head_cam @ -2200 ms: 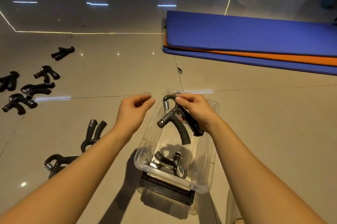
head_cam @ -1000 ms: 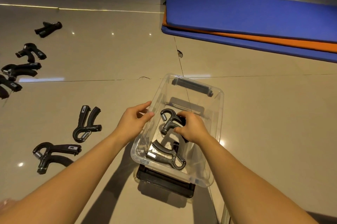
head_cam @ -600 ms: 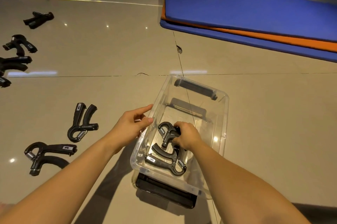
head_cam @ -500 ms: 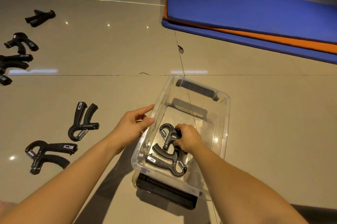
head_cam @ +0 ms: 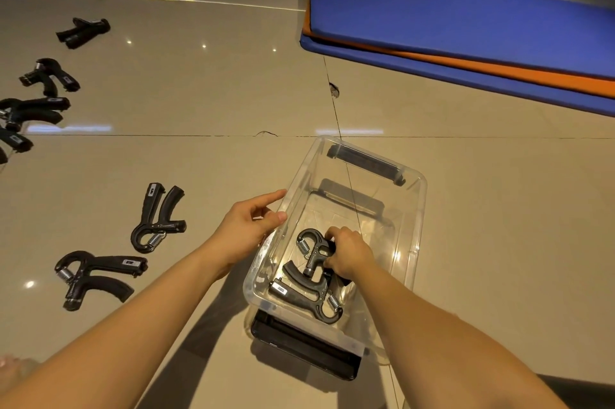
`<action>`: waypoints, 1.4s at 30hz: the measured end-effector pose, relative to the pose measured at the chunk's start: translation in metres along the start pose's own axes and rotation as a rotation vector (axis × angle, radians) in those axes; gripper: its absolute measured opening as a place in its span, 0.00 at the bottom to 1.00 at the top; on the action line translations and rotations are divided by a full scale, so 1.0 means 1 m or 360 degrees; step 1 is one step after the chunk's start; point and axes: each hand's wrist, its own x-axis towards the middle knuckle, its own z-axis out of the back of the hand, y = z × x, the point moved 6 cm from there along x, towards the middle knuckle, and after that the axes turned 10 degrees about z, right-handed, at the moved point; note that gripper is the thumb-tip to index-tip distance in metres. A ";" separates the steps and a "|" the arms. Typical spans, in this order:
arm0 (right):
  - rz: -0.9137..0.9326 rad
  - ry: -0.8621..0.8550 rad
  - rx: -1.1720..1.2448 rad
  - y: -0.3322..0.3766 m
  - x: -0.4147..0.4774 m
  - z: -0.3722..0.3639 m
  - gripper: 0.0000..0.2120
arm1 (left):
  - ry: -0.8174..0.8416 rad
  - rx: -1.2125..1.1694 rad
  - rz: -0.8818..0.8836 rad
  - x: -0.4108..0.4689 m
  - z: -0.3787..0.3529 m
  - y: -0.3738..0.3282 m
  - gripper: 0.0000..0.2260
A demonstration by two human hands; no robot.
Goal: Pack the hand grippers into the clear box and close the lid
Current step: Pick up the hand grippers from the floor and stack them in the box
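1. A black sprung hand gripper [head_cam: 312, 250] is clasped by the curled fingers [head_cam: 332, 234] of the right hand [head_cam: 351, 253], low inside the clear plastic box [head_cam: 418, 228].
2. Just below them, a second gripper [head_cam: 304, 298] is already packed.
3. Left of them, the box's rim is touched by the left hand [head_cam: 246, 228], its fingers relaxed.
4. Farther left, several grippers [head_cam: 158, 220] are left on the tiled floor [head_cam: 233, 92]; the lid is not yet on.

My right hand [head_cam: 351, 257] holds a gripper [head_cam: 311, 247] in the box [head_cam: 420, 215], behind a second gripper [head_cam: 299, 297]; my left hand [head_cam: 248, 230] at its left wall; spare grippers [head_cam: 159, 226] left, mats [head_cam: 466, 15] behind.
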 end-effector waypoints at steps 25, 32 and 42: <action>0.0736 -0.0532 0.0314 0.238 -0.013 0.086 0.28 | -0.0804 0.0110 0.0114 -0.096 0.176 0.054 0.24; 0.1135 0.0027 -0.0381 0.325 0.045 0.009 0.24 | -0.1085 0.0630 0.0418 -0.114 0.267 0.150 0.35; 0.1596 0.0409 -0.1195 0.364 0.118 -0.060 0.36 | -0.0734 0.1289 0.0209 -0.062 0.257 0.187 0.48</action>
